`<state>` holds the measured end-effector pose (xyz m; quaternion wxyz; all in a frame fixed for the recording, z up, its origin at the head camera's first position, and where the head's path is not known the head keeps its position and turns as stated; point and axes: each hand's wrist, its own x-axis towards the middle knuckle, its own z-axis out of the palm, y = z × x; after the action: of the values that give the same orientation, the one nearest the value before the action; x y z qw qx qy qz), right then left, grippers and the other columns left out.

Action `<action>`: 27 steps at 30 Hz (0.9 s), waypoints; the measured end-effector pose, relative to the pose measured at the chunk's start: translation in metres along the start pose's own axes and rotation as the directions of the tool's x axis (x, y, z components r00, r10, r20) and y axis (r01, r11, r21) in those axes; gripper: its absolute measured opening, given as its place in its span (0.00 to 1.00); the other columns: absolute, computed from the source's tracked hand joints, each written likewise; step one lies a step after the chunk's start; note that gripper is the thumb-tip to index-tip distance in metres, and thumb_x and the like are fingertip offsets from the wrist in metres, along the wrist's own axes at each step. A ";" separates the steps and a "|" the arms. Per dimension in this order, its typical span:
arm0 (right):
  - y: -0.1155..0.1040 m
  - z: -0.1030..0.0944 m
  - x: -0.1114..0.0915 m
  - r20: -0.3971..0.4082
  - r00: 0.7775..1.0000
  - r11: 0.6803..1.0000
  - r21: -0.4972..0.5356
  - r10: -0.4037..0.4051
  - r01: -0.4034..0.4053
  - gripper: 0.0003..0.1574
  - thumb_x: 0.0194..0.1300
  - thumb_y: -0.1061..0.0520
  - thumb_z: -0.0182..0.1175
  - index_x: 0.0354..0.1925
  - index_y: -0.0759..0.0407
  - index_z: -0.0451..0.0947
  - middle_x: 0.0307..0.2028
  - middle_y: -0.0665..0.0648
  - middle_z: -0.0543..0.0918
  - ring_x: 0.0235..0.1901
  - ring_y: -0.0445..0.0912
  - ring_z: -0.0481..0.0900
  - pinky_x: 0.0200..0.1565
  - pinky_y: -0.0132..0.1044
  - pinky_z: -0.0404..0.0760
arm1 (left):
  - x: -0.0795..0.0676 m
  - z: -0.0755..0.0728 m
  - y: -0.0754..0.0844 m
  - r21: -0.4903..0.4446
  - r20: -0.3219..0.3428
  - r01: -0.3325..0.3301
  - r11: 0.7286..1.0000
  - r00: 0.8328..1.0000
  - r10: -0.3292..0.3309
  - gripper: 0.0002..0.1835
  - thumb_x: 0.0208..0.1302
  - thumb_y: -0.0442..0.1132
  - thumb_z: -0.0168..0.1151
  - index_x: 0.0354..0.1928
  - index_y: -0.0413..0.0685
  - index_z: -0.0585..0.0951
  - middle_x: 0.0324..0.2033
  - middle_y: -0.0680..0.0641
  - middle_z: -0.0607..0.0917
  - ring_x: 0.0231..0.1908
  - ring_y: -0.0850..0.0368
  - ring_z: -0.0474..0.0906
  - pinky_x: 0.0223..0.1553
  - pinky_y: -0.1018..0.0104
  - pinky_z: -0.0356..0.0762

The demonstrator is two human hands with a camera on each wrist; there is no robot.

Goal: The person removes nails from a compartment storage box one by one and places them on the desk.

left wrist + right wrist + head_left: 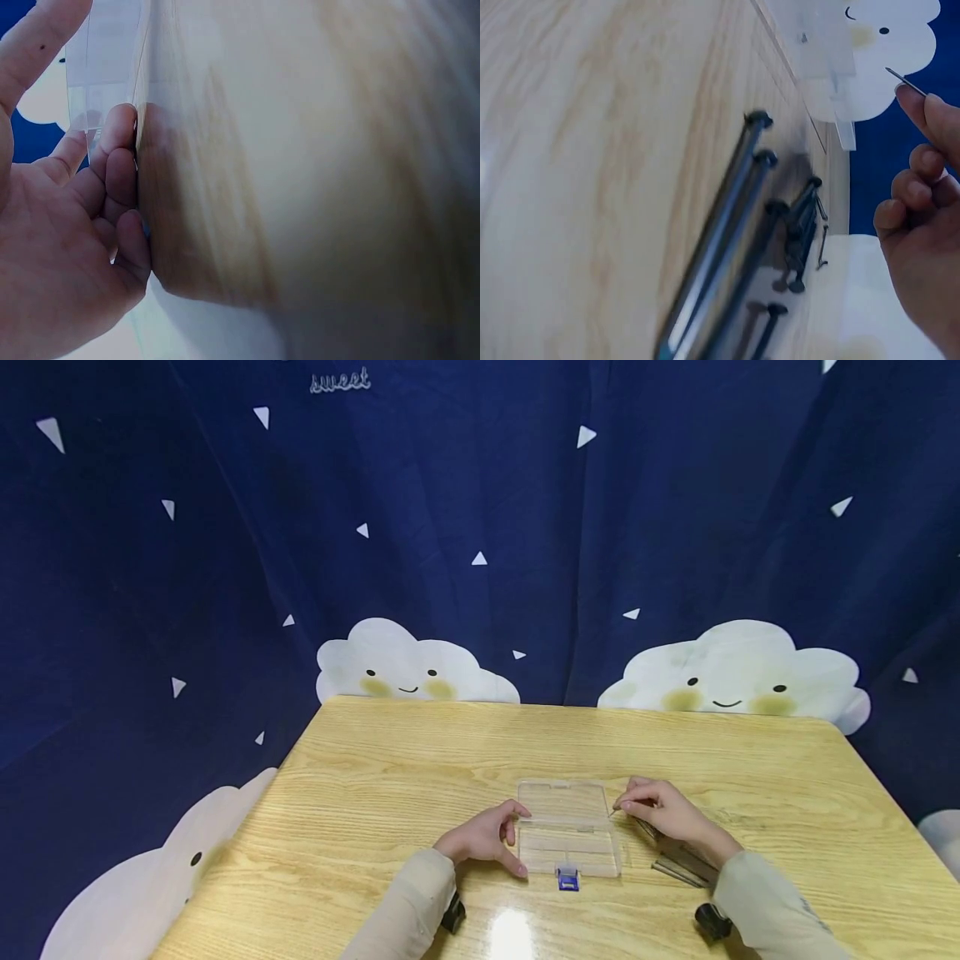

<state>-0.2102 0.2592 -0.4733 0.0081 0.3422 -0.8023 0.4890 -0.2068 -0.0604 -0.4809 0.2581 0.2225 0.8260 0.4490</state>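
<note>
A clear plastic box [562, 803] lies unfolded on the table, its lid laid back and a blue latch [567, 880] at its front edge. My left hand [491, 837] holds the box's left end, index finger near the hinge line and thumb by the front corner. Beyond the box's right side, my right hand [666, 814] pinches a thin nail [906, 81] between thumb and forefinger, its point towards the box. Long nails [712, 232] and smaller nails [802, 232] lie on the table below that hand. In the left wrist view the thumb's tip is cut off.
The wooden table [360, 802] has its far edge against a dark blue curtain [450, 485] printed with clouds and triangles. A black wrist camera [712, 922] is strapped below the right sleeve, another [453, 912] by the left sleeve.
</note>
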 end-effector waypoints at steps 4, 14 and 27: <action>-0.002 -0.008 -0.003 -0.011 0.999 0.998 -0.039 0.042 -0.042 0.08 0.61 0.70 0.54 0.34 0.71 0.80 0.20 0.58 0.72 0.19 0.37 0.63 0.22 0.32 0.67 | 0.000 0.000 -0.001 0.000 -0.001 0.010 1.000 1.000 -0.010 0.39 0.35 0.31 0.77 0.54 0.47 0.69 0.24 0.49 0.71 0.23 0.61 0.63 0.28 0.72 0.62; -0.004 -0.028 -0.011 -0.056 0.977 0.975 -0.079 0.204 -0.208 0.10 0.64 0.66 0.52 0.38 0.73 0.79 0.26 0.56 0.78 0.18 0.36 0.61 0.21 0.33 0.65 | 0.000 0.000 0.000 -0.017 0.003 -0.003 1.000 1.000 0.003 0.38 0.35 0.30 0.76 0.54 0.46 0.69 0.23 0.49 0.70 0.23 0.61 0.63 0.28 0.71 0.63; 0.013 -0.046 -0.019 -0.111 0.945 0.941 -0.114 0.307 -0.319 0.17 0.67 0.57 0.50 0.38 0.69 0.79 0.34 0.59 0.81 0.29 0.45 0.73 0.27 0.37 0.71 | 0.000 0.000 0.000 -0.010 -0.015 0.007 1.000 1.000 -0.007 0.38 0.35 0.29 0.76 0.54 0.47 0.70 0.25 0.46 0.71 0.23 0.60 0.63 0.28 0.72 0.62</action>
<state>-0.2182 0.3093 -0.4662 -0.0106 0.1862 -0.8755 0.4458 -0.2069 -0.0597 -0.4810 0.2546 0.2149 0.8263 0.4541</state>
